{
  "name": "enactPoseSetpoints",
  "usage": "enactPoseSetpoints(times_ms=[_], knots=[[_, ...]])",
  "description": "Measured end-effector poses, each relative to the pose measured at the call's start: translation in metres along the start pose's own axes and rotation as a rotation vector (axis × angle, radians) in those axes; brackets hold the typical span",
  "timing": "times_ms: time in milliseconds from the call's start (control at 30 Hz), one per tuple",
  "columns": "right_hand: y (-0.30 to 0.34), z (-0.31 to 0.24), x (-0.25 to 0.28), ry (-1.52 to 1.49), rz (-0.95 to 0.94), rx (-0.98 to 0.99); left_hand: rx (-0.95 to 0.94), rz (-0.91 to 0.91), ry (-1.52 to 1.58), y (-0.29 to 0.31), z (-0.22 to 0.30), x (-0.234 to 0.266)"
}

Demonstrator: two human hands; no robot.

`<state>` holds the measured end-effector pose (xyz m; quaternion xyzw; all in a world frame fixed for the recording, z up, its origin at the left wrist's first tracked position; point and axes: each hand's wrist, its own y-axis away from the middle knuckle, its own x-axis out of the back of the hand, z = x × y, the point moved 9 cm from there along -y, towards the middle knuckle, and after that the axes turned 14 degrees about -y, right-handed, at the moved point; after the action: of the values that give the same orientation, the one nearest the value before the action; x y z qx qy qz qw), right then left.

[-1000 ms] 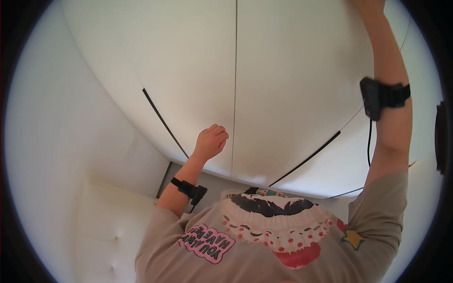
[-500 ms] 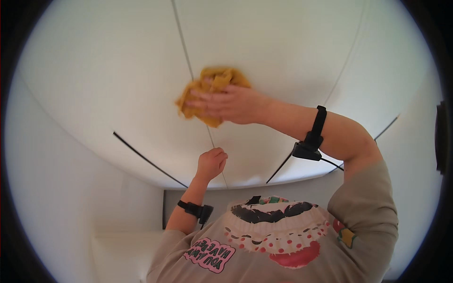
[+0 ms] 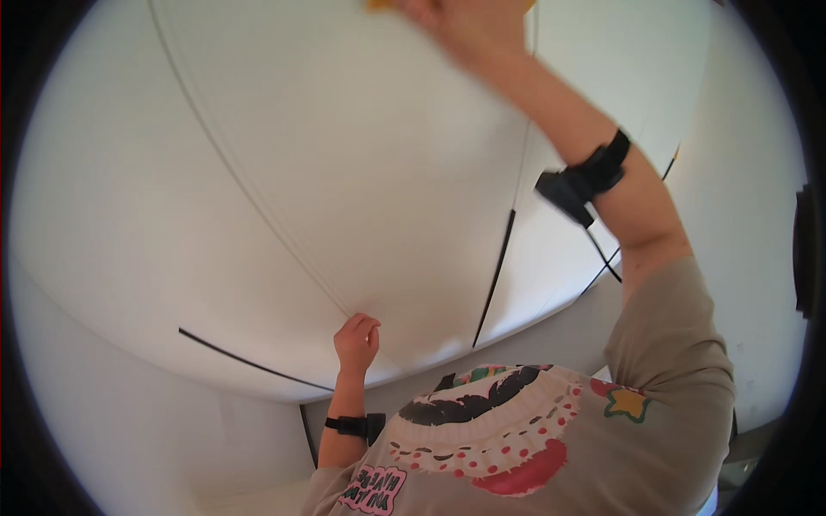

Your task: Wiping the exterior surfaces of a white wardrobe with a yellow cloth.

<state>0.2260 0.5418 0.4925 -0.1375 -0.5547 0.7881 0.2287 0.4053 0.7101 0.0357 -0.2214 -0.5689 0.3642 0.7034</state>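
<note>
My right hand (image 3: 471,27) reaches to the far edge of the view, partly cut off. Bits of a mustard-yellow cloth (image 3: 379,4) show beside its fingers, and the hand presses it on a broad white panelled surface (image 3: 361,172). Most of the cloth lies out of the picture. Close to me, my left hand (image 3: 356,341) rests at the white surface by a thin seam, its fingers loosely curled in, with nothing visible in them.
Long black strips, like bar handles, lie on the white surface: one at the left (image 3: 249,357), another right of centre (image 3: 495,275). A black strapped device (image 3: 581,182) is on my right forearm, and a similar device (image 3: 357,426) on my left. Pale walls stand at both sides.
My right hand has moved far up and away with the yellow cloth, to the view's upper edge. The view has turned and shifted. My left hand stays curled near the seam.
</note>
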Motion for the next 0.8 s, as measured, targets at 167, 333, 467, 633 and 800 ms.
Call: enactPoseSetpoints(times_ms=[167, 333, 467, 633, 800], knots=[[0.109, -0.126, -0.034, -0.236, -0.194, 0.414, -0.044, -0.105, 0.002, -0.004, -0.009, -0.018], [0.166, -0.156, -0.050, -0.374, -0.572, 0.772, -0.217, 0.196, -0.143, -0.032, 0.017, 0.025], [0.089, -0.081, -0.030, -0.305, -0.488, 0.540, -0.173, 0.328, -0.218, -0.037, 0.006, 0.038], [0.022, 0.025, 0.010, -0.138, -0.156, 0.134, -0.173, 0.317, -0.190, -0.033, -0.001, 0.032], [0.077, -0.013, -0.001, -0.088, -0.154, 0.017, -0.222, 0.199, -0.193, -0.018, -0.004, 0.022]])
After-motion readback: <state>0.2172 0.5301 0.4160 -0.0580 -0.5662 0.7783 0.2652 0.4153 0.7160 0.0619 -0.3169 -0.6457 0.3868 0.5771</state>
